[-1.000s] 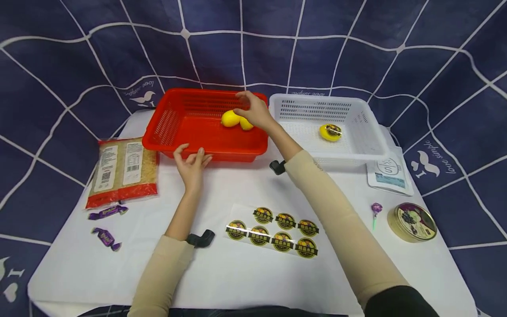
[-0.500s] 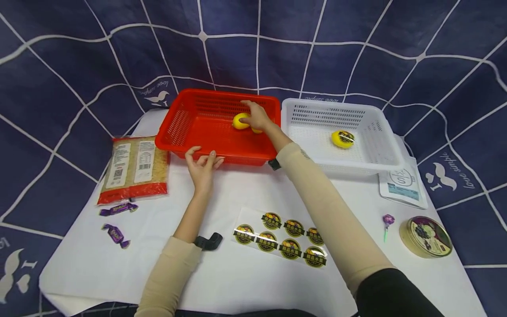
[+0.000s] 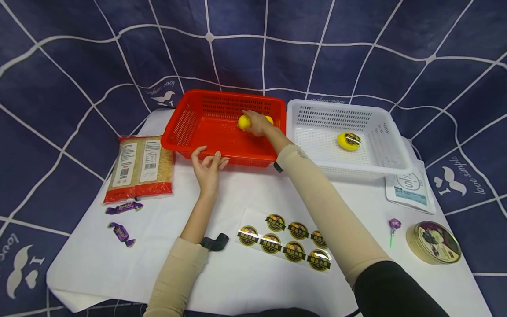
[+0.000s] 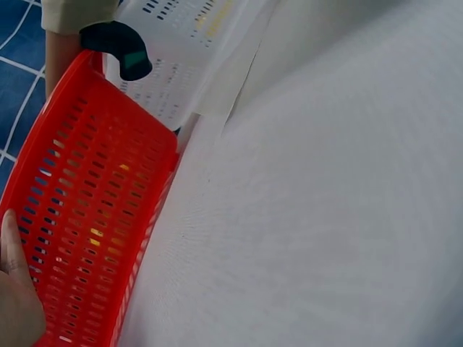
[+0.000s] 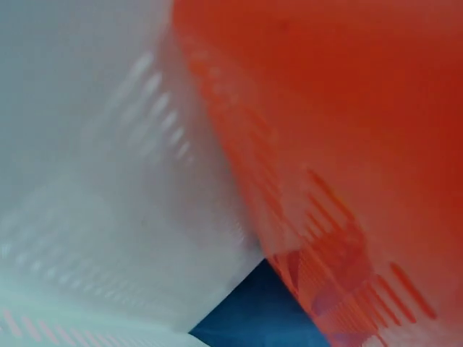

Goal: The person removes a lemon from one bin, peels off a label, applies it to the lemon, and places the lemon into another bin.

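Note:
Inside the red basket (image 3: 222, 152), my right hand (image 3: 259, 124) pinches a yellow lemon (image 3: 243, 122) with fingers and thumb. A second lemon (image 3: 270, 119) shows only partly behind that hand. At the basket's front wall is my left hand (image 3: 207, 174), its fingers loosely bent and spread; in the left wrist view a finger (image 4: 13, 249) lies on the slotted red wall. To the right, a lemon with a round sticker (image 3: 349, 141) lies in the white basket (image 3: 352, 165). The right wrist view shows only blurred basket walls.
A clear sheet of round stickers (image 3: 283, 240) lies in front. On the left are a bag of grain (image 3: 140, 167) and two purple candies (image 3: 122, 233). A lollipop (image 3: 394, 224), a round tin (image 3: 433, 242) and a white pouch (image 3: 409, 187) stand or lie on the right.
My right hand has come down from above the lemons, and its fingers have closed about the left one. The left hand stays at the red basket's front. The head view has shifted slightly.

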`<state>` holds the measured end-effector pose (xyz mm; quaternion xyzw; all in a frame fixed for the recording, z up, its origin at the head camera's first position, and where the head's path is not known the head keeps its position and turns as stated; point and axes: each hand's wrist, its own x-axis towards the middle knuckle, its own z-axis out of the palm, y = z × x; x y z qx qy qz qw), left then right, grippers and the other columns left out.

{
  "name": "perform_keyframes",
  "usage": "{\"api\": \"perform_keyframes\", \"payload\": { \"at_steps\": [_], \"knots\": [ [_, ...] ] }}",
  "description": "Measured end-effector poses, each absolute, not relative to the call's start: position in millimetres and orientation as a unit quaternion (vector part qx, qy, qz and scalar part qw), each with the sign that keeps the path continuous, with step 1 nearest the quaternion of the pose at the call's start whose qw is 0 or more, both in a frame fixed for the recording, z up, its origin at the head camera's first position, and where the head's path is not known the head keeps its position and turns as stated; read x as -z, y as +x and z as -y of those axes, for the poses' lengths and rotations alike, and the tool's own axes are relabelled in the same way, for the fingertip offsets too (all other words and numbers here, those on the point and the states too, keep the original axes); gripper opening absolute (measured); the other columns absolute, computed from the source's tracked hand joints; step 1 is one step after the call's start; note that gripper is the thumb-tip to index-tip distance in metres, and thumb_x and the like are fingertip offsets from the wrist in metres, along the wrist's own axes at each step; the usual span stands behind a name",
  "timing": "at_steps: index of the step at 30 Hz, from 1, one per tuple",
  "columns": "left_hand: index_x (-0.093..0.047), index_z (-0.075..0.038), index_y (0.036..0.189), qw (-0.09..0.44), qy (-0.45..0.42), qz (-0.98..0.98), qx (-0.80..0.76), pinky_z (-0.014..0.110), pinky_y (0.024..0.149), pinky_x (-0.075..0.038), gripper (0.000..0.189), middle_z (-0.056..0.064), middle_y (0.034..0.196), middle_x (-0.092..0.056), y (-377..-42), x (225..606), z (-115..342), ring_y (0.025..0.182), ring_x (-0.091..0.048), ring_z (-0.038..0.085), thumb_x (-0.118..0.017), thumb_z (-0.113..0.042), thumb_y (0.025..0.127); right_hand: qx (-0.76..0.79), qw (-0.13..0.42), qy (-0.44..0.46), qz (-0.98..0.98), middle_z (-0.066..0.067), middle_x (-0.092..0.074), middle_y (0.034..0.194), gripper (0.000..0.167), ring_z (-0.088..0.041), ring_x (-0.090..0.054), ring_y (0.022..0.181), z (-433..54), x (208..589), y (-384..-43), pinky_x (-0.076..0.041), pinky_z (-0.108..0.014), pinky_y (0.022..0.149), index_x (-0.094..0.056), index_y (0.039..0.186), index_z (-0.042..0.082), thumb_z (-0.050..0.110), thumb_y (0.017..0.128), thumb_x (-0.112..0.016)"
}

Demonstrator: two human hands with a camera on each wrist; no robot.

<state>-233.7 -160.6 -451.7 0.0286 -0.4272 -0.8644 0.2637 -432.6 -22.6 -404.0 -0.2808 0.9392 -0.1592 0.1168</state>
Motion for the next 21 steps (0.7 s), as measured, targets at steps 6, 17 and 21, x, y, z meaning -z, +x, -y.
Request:
{"api": "perform_keyframes", "payload": {
  "at_steps": [6, 17, 21],
  "knots": [
    [-0.04, -0.009, 0.115, 0.261, 0.033, 0.426, 0.866, 0.038, 0.068, -0.057, 0.042, 0.011, 0.067, -0.054, -234.0, 450.4, 162.2, 0.064, -0.065, 0.025, -0.065, 0.0, 0.082, 0.101, 0.11, -0.291, -0.945, -0.012, -0.025, 0.147, 0.068, -0.03, -0.025, 0.133, 23.9, 402.5, -428.0, -0.019, -0.042, 0.111, -0.026, 0.146, 0.013, 0.03, 0.09, -0.06],
    [-0.039, -0.005, 0.118, 0.252, 0.035, 0.437, 0.863, 0.039, 0.07, -0.056, 0.043, 0.012, 0.068, -0.053, -228.2, 442.7, 159.8, 0.067, -0.066, 0.027, -0.063, 0.003, 0.084, 0.202, 0.147, -0.344, -0.905, -0.004, -0.051, 0.132, 0.054, -0.026, -0.043, 0.118, 22.4, 403.6, -425.8, -0.032, -0.038, 0.105, -0.053, 0.132, 0.018, 0.026, 0.081, -0.072],
    [-0.038, 0.001, 0.121, 0.265, 0.04, 0.473, 0.839, 0.039, 0.071, -0.056, 0.046, 0.013, 0.07, -0.055, -224.4, 438.2, 160.9, 0.067, -0.066, 0.03, -0.064, 0.001, 0.083, 0.248, 0.129, -0.364, -0.889, -0.003, -0.054, 0.127, 0.053, -0.023, -0.045, 0.111, 20.2, 391.7, -415.0, -0.039, -0.035, 0.095, -0.055, 0.129, 0.019, 0.025, 0.08, -0.074]
  ]
}}
